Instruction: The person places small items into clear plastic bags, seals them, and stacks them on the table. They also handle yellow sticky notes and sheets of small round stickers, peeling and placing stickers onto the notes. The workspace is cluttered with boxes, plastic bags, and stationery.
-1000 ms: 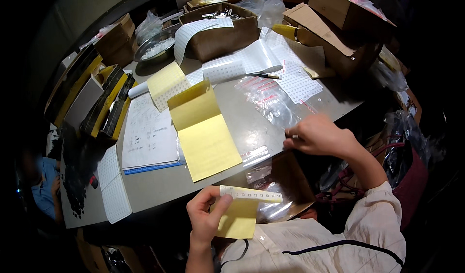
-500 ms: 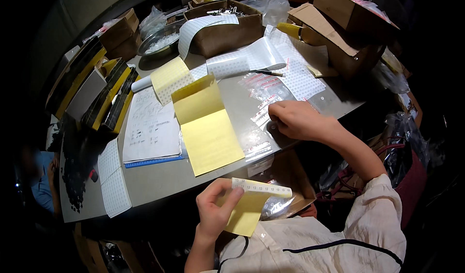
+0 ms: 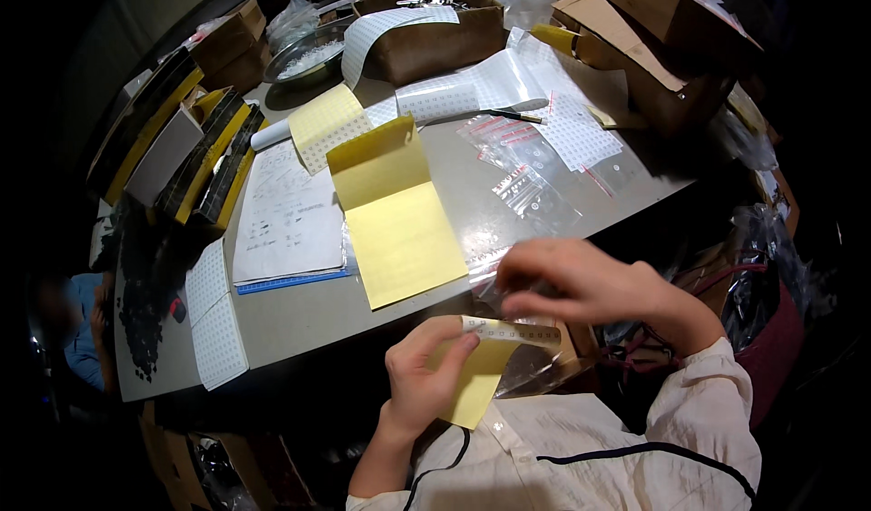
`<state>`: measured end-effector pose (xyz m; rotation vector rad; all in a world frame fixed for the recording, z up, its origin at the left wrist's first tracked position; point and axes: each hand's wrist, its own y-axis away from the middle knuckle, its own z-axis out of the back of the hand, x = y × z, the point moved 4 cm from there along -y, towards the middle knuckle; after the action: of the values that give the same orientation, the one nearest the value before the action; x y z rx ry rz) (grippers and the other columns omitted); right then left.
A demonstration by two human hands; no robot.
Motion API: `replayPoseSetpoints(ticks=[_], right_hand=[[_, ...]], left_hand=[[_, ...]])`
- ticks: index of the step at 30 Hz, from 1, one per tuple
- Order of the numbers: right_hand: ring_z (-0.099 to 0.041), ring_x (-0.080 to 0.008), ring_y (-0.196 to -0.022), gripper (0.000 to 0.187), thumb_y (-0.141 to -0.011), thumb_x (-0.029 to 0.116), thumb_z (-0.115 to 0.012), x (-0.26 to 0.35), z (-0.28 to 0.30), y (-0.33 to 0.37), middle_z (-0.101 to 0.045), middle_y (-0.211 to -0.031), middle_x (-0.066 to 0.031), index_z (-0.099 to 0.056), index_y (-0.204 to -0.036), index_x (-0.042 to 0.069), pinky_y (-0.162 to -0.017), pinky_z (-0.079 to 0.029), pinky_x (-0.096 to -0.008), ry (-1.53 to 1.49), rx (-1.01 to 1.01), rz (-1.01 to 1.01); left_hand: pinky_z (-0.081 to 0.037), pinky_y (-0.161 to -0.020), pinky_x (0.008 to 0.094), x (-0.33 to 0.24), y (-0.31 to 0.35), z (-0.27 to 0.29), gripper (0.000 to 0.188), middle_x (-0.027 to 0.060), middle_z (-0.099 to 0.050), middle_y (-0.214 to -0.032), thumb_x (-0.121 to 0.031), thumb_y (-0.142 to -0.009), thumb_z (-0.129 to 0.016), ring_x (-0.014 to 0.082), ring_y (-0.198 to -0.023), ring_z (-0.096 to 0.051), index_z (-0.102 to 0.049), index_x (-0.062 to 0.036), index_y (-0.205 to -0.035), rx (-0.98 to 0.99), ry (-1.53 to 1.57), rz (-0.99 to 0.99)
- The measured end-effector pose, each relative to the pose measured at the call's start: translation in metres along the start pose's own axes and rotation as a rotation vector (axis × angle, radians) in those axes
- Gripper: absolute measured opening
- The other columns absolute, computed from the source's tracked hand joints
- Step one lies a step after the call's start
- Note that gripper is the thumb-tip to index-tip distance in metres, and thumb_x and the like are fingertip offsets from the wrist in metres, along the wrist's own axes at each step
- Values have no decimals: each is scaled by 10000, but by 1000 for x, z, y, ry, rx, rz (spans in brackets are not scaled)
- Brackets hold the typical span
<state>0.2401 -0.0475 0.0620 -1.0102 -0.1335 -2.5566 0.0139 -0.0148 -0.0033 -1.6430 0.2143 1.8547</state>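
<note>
My left hand (image 3: 422,370) pinches a sticker sheet (image 3: 476,389) between thumb and fingers, just in front of the table's near edge. The sheet has a yellow backing, and its top edge is folded over, showing a white strip of small printed labels. Just above the strip's right part hovers my right hand (image 3: 572,280), its fingers bent and smeared by motion. Whether anything is between those fingers cannot be made out. A clear plastic bag (image 3: 533,370) shows beside the sheet, over an open cardboard box (image 3: 581,340). Several small clear zip bags (image 3: 535,194) lie on the table beyond my right hand.
A long yellow sheet (image 3: 408,243) lies mid-table beside papers (image 3: 290,221) on a blue board. Label sheets (image 3: 435,101), a pen (image 3: 517,116), a metal bowl (image 3: 313,62) and cardboard boxes (image 3: 435,44) stand farther back. At the left edge is another person's blue sleeve (image 3: 86,307).
My right hand has moved from the zip bags on the table toward me, over the label strip. My left hand has shifted slightly up and right with the sheet. The view has tilted a little.
</note>
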Motion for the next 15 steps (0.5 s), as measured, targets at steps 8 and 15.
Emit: replayPoseSetpoints(ticks=[8,15], right_hand=[[-693,-316,-928,259,-968,188,-748,13,-27,-2,-685,-1011,-133,-648,-1128,10,-805,-552,-402,-75,37,67],[-673,-327,-919,224,-939,146,-765,6,-31,6,-683,-1002,-121,-646,-1083,24,-786,-541,-401,-48,-127,178]], left_hand=[[-550,-737,282,-16,-2,-11,85,131,-748,-906,50,-896,-732,203,-784,-717,-746,48,-980,46,-111,-129],[-535,-697,290,-15,-6,-17,43,124,-727,-849,38,-883,-749,199,-745,-699,-729,47,-920,77,-115,-64]])
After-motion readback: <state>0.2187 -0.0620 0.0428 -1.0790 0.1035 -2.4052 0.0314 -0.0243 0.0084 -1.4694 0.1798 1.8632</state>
